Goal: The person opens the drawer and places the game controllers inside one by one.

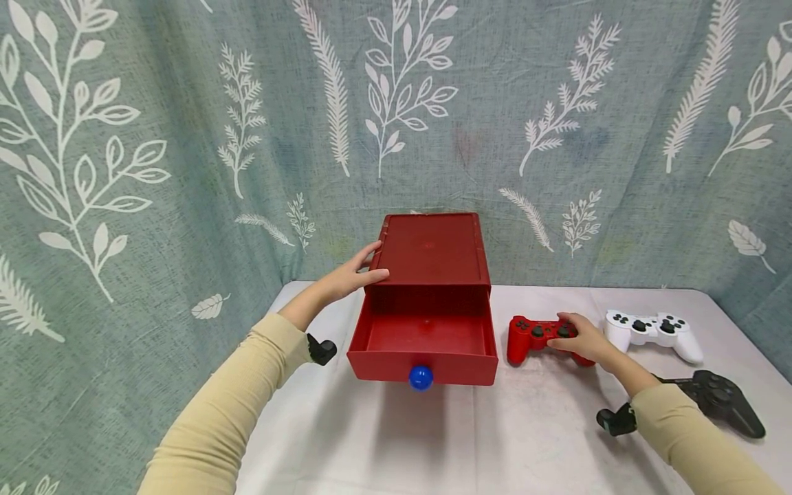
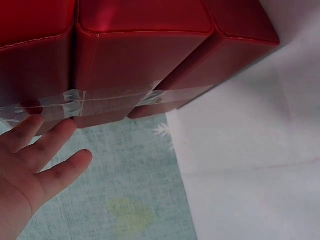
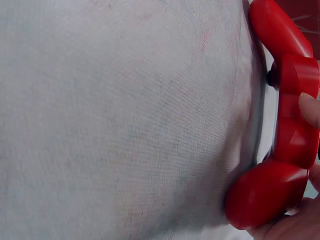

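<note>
A small red drawer box stands mid-table, its drawer pulled out and a round blue knob on the front. Nothing lies on the visible drawer floor. My left hand rests at the box's left edge with fingers spread; in the left wrist view its fingertips are near clear tape across the red side. To the right of the box, my right hand grips a red game controller over its right half. The right wrist view has the thumb against the controller's edge.
A white game controller lies right of my right hand. Closer in, a black controller is partly behind the right forearm. A leaf-patterned curtain hangs behind the white-covered table and along its sides.
</note>
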Demonstrator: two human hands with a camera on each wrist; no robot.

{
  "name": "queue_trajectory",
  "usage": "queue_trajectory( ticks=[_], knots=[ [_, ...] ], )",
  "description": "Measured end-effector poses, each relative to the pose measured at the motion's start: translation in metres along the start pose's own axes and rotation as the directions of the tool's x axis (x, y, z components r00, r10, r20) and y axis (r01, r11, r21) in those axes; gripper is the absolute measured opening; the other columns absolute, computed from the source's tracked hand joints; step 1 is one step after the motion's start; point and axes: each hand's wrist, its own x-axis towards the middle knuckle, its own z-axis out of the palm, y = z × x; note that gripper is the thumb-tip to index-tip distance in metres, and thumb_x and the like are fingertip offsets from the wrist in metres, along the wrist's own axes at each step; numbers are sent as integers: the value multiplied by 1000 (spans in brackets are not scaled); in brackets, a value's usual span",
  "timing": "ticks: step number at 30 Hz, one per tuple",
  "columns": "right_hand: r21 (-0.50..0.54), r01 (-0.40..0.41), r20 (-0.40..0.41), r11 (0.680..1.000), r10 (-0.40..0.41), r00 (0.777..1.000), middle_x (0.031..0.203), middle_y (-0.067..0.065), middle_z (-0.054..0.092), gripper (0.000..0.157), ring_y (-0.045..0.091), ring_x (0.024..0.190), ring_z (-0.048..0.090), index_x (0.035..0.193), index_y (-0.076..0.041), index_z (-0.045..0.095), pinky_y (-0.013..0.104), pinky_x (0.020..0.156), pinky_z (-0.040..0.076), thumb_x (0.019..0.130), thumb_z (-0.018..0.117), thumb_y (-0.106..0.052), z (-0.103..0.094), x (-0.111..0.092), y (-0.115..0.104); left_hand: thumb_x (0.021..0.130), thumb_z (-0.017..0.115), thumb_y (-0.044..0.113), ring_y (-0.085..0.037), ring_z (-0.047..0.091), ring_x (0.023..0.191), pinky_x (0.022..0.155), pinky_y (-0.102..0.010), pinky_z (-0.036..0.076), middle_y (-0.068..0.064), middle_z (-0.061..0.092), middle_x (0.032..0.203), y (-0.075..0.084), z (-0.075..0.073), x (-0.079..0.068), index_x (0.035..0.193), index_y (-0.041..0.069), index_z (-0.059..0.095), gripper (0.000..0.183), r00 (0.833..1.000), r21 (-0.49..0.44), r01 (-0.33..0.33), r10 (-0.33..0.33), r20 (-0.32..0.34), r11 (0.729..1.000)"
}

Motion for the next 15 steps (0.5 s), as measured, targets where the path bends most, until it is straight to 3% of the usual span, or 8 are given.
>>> queue_trajectory(
  ticks=[7,15],
  knots=[
    [-23,-39,13,999,39,999,134,38,27,84,50,122,27,136,14,24,59,98,25,80,68,-29,-2,1,1,90,51,38,-34,19,136,104,-54,24,-18,15,149,-1,0,1,149,23,3,78,1000,-14,-9,9,2,1000],
    [-23,-136,43,990,137,990,135,39,23,94,50,120,30,139,13,15,59,97,28,80,67,-39,-1,0,5,91,49,35,-34,20,136,103,-55,25,-17,16,149,-2,0,2,149,25,2,75,1000,-10,5,-5,2,1000]
  ],
)
